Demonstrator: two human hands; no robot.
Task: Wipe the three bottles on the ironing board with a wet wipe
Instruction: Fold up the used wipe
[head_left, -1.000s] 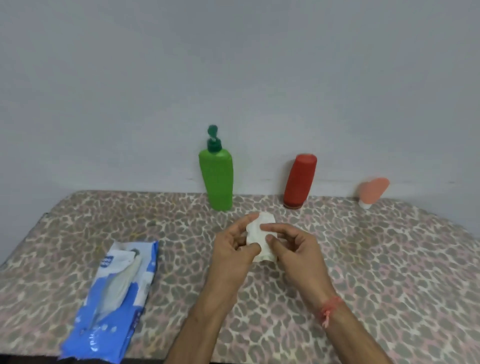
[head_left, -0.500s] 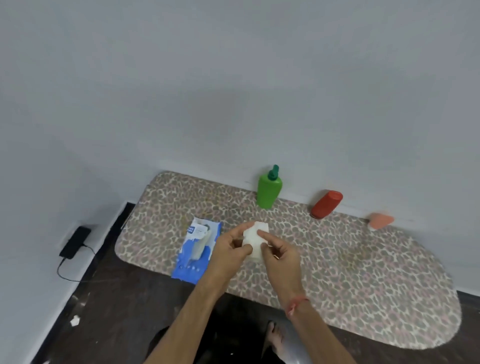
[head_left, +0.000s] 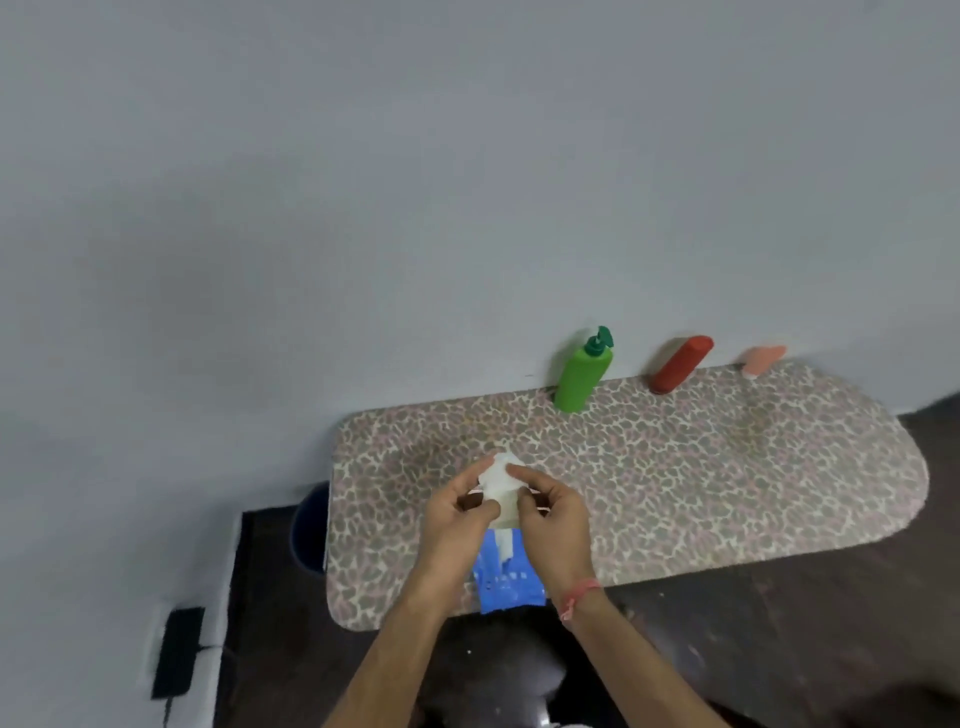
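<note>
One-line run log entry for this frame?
phase: wipe prep | left hand + right hand: pinching wet wipe | bottles: none touched

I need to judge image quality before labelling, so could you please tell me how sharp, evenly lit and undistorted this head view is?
Head view: soft overall, the wipe and both hands slightly smeared; the pink bottle is blurriest, the green bottle clearer; lighting flat and dim, no glare; wide-angle bending tilts the bottles and curves the board.

Three bottles (head_left: 582, 376) (head_left: 679, 364) (head_left: 762, 359), one wipe (head_left: 500, 480), one wipe pack (head_left: 506, 579), two hands (head_left: 454, 522) (head_left: 553, 522)
</note>
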